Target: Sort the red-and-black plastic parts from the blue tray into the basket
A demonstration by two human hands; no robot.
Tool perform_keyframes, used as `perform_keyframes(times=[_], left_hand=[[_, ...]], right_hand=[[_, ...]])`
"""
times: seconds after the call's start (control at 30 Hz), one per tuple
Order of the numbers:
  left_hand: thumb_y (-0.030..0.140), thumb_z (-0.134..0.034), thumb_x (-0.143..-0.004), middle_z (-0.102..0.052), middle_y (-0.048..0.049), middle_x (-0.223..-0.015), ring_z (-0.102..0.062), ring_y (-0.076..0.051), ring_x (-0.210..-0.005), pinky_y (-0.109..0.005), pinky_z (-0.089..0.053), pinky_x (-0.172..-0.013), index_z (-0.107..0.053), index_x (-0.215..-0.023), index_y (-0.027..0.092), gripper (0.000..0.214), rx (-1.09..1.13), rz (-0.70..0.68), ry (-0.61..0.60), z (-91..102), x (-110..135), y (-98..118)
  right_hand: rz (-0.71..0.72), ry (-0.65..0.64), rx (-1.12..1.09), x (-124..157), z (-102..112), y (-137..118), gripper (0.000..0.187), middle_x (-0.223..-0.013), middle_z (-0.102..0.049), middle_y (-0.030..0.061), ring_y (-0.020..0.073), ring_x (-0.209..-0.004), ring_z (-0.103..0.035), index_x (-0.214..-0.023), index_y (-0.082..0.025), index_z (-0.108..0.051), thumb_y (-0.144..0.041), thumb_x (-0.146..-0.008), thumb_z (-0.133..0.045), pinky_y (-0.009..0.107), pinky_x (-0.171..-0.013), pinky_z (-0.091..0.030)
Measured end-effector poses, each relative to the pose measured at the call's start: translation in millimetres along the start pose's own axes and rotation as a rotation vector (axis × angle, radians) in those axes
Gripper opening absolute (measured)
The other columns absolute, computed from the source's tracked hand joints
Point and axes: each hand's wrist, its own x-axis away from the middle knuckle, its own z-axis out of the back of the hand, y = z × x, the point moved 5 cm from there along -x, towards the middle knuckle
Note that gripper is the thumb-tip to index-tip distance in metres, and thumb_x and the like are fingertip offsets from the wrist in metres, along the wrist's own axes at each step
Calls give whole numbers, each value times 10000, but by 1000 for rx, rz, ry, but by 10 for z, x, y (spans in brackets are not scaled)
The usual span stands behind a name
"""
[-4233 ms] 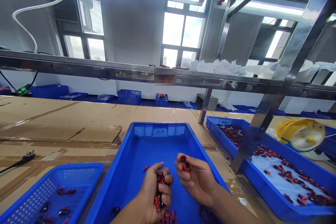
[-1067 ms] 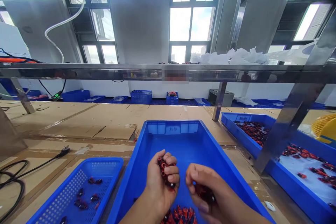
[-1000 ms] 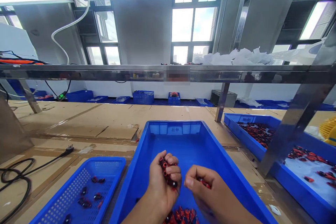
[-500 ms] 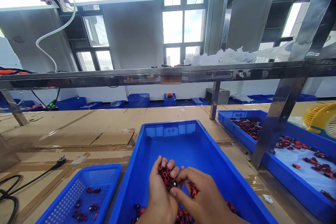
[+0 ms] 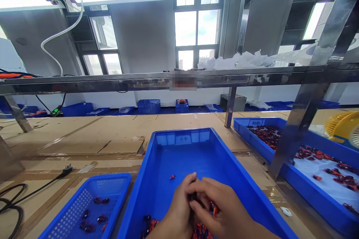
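Over the large blue tray (image 5: 193,160) my two hands are held together. My left hand (image 5: 179,207) is curled, its palm turned toward my right hand, and the small red-and-black parts it cups are mostly hidden. With thumb and forefinger my right hand (image 5: 221,209) holds a dark part (image 5: 192,196) against the left fingers. More red-and-black parts (image 5: 214,209) show beneath its curled fingers. One small red part (image 5: 172,176) lies alone on the tray floor beyond my left hand. A pile of the same parts (image 5: 151,224) lies at the near end, partly hidden by my wrists.
Left of the tray stands a blue perforated basket (image 5: 123,190) with several parts inside. At right, a long blue tray (image 5: 258,147) holds many more, behind a metal post (image 5: 301,123). A black plug cable (image 5: 60,174) lies left; a yellow fan (image 5: 339,129) stands right.
A red part now lies on the tray floor beyond my left hand. My left fingers have turned inward, covering the parts that showed in them, and my right hand has closed over them.
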Motion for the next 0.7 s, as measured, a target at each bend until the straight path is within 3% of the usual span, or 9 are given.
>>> perform_keyframes(times=[0.13, 0.23, 0.33, 0.4, 0.47, 0.53, 0.6, 0.7], left_hand=[[383, -464, -905, -428, -11, -374, -381, -76, -329, -189, -248, -362, -478, -403, 137, 559, -130, -31, -32, -7, 10, 26], [430, -429, -915, -378, 34, -388, -293, -53, -296, -178, -135, -341, -473, -482, 154, 516, -162, -36, -46, -26, 14, 84], [521, -362, -917, -368, 52, -428, -229, -51, -284, -180, -71, -354, -423, -556, 187, 495, -171, 1, -109, -74, 39, 147], [555, -340, -913, -379, 49, -449, -222, -49, -284, -185, -60, -362, -390, -560, 191, 509, -187, -1, -155, -107, 60, 199], [570, -321, -911, -379, 45, -451, -229, -49, -281, -189, -58, -364, -374, -551, 188, 528, -212, -21, -175, -120, 72, 240], [602, -325, -897, -386, 45, -454, -238, -49, -280, -189, -56, -365, -375, -561, 190, 534, -234, -45, -167, -109, 66, 258], [652, -357, -867, -405, 47, -457, -253, -47, -287, -183, -59, -368, -382, -586, 196, 536, -249, -81, -132, -79, 48, 261], [747, -348, -813, -376, 54, -404, -266, -51, -287, -180, -76, -360, -387, -591, 203, 589, -318, -144, -43, -27, 24, 254]], right_hand=[[-138, -25, -230, -28, 40, 51, 210, -665, -496, -55, 116, -607, -476, -935, -237, -646, -116, -768, -689, 231, -602, -387], [-319, -39, -596, -14, 18, 153, 164, -636, -497, -61, 98, -541, -447, -928, -229, -580, -298, -840, -699, 219, -549, -385], [-544, -22, -1082, -8, -14, 290, 273, -530, -421, -89, 59, -372, -248, -859, -224, -492, -483, -943, -514, 174, -360, -241], [-635, 55, -1234, -30, 24, 391, 311, -566, -455, -66, 59, -366, -198, -807, -215, -486, -492, -948, -467, 175, -302, -153], [-683, 118, -1203, -54, 79, 484, 283, -604, -486, -51, 61, -375, -210, -801, -208, -509, -464, -922, -511, 182, -288, -133], [-668, 139, -996, -69, 136, 531, 254, -544, -437, -72, 63, -372, -200, -841, -209, -556, -456, -900, -565, 185, -309, -137], [-546, 128, -641, -84, 194, 493, 242, -521, -420, -72, 76, -405, -284, -902, -205, -636, -445, -886, -609, 200, -379, -241], [-269, 48, -166, -90, 189, 313, 213, -621, -524, -27, 126, -577, -459, -1018, -234, -718, -342, -834, -701, 256, -558, -359]])
